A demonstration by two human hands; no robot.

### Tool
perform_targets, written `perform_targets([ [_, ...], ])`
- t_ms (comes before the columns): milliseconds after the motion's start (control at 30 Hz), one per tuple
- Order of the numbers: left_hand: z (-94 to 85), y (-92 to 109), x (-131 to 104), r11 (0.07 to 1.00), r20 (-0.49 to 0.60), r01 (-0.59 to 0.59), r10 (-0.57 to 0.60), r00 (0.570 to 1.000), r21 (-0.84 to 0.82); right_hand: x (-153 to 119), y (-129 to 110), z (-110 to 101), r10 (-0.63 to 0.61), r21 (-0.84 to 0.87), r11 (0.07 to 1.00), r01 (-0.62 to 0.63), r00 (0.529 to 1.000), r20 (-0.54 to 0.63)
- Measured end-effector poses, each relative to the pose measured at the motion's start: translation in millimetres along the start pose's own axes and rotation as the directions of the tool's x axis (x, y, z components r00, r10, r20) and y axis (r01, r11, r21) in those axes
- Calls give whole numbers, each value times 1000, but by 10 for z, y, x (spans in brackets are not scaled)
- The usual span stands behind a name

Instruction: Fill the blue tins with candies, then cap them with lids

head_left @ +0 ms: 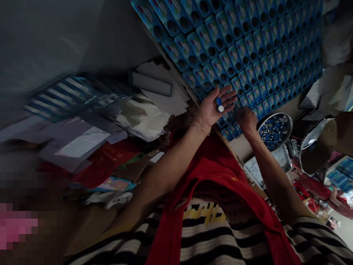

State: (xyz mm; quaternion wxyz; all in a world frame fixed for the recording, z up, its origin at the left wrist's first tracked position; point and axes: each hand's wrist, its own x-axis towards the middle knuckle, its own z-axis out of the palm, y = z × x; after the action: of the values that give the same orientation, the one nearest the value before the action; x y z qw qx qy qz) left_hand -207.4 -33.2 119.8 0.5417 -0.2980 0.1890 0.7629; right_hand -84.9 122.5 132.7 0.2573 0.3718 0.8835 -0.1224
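Note:
Palm up, my left hand (216,105) has its fingers spread, with a small blue disc (218,101) and a small white disc (221,108) lying on it. Close by on the right, my right hand (246,117) is closed, its fingers curled over the lower edge of the blue packages; what it holds, if anything, is hidden. Rows of blue printed packages (220,66), each with a dark round spot, cover the board beyond both hands. A metal bowl (291,127) of blue and white round pieces (273,130) stands right of my right hand.
Below the bowl, a metal tray (252,175) holds small pale pieces. An open bag (317,147) stands at the right. Stacked blue-and-white cards (66,95), papers and red cloth (110,158) lie left. Another person's hand (335,197) shows at the right edge.

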Motion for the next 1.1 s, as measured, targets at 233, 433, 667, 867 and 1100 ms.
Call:
perform_targets([
  [233, 5, -14, -11, 999, -35, -26, 27, 999, 33, 5, -114, -261, -35, -39, 999, 36, 999, 20],
  [433, 58, -87, -31, 995, -65, -96, 98, 993, 41, -261, -485, -160, -248, 500, 816, 291, 957, -152],
  [667, 5, -275, 136, 985, -89, -150, 158, 983, 89, -139, -357, 30, -110, 781, 615, 109, 993, -51],
  [867, -80, -99, 141, 960, -82, -193, 213, 974, 203, -245, -34, -14, -55, 557, 825, 94, 995, -86],
  [1100, -130, 106, -89, 954, -59, -161, 181, 982, 253, -275, -260, 81, -30, 58, 998, 27, 998, 46],
])
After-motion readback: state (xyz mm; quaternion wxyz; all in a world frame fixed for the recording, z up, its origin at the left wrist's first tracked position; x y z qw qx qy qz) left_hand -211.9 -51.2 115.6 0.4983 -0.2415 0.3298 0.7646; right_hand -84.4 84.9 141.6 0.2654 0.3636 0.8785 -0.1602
